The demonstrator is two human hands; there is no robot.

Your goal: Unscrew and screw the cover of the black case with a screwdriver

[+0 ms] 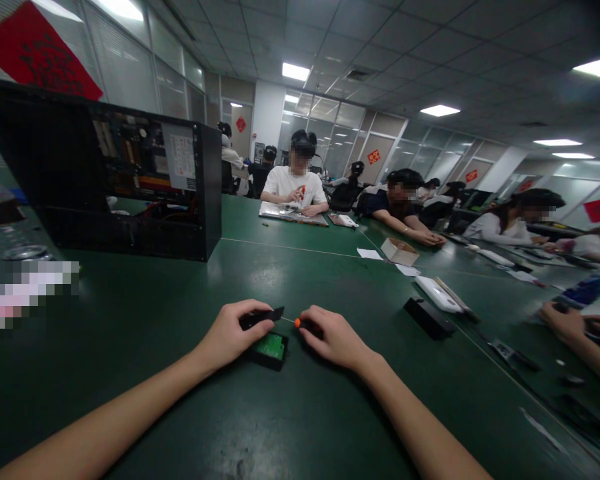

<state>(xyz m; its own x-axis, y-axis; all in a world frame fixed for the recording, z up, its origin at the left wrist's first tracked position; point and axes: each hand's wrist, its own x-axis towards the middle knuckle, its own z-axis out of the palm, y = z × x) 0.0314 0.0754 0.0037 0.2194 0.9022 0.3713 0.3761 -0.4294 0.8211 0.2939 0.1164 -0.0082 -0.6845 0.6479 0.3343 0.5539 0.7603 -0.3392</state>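
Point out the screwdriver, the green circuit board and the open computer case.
screwdriver (300, 324), head view, on its orange collar by the right hand.
green circuit board (271, 347), head view, on its green face.
open computer case (210, 193), head view, on its black end panel.

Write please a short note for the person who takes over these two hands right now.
Left hand: fingers hold a small black part over the drive.
Right hand: fingers grip a screwdriver with an orange collar, its thin shaft pointing left at the black part.
Drive: flat on the green table, green board up, between the hands.
Open PC case: far left.
Done: black part is up off the table, tool tip at it.
Left: cannot tell whether any screw is in or out.
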